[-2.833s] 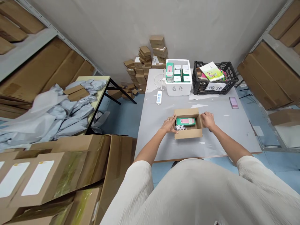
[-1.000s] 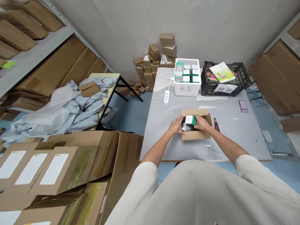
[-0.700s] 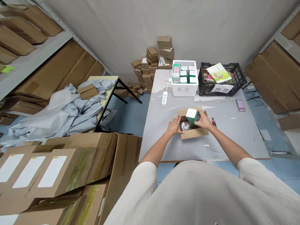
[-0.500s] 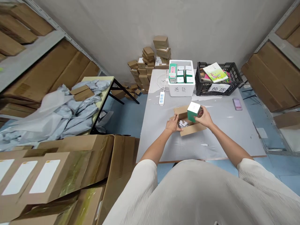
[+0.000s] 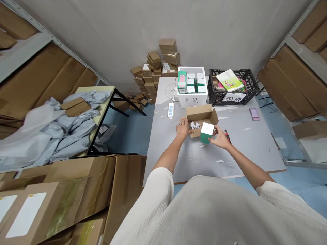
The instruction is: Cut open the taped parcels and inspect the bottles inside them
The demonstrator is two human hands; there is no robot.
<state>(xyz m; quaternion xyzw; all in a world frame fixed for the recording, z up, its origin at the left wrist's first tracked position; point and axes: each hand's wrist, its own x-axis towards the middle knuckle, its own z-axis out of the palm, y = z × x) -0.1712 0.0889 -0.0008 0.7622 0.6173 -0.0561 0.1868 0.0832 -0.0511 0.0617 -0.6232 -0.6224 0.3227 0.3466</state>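
Head camera view: a person in a loose cream top stands at a grey-covered table (image 5: 189, 163), bare forearms reaching forward. From where I stand, the change is plain: a green cardboard box with a square white end (image 5: 205, 137) has come out of an open, unlined brown cardboard carton (image 5: 199, 110). What shows inside the carton is crumpled white printed paper (image 5: 194, 125), bunched at its left end.

The right hand (image 5: 220, 139) pinches the green box between thumb and fingers, white end up, just in front of the carton's near right corner; whether its base meets the table, I cannot tell. The left hand (image 5: 182, 128) is partly curled, touching the carton's left end; how firmly it grips is unclear.

Just beyond the carton sits a smooth-walled white bin with black handwriting (image 5: 184, 102), packed with similar square-ended green boxes. Beyond and to the right of the carton is a black plastic lattice crate (image 5: 217, 99), a glossy green-and-white booklet (image 5: 229, 81) on top. A slim red-and-black tool (image 5: 227, 135) lies right of the carton, near the right hand.
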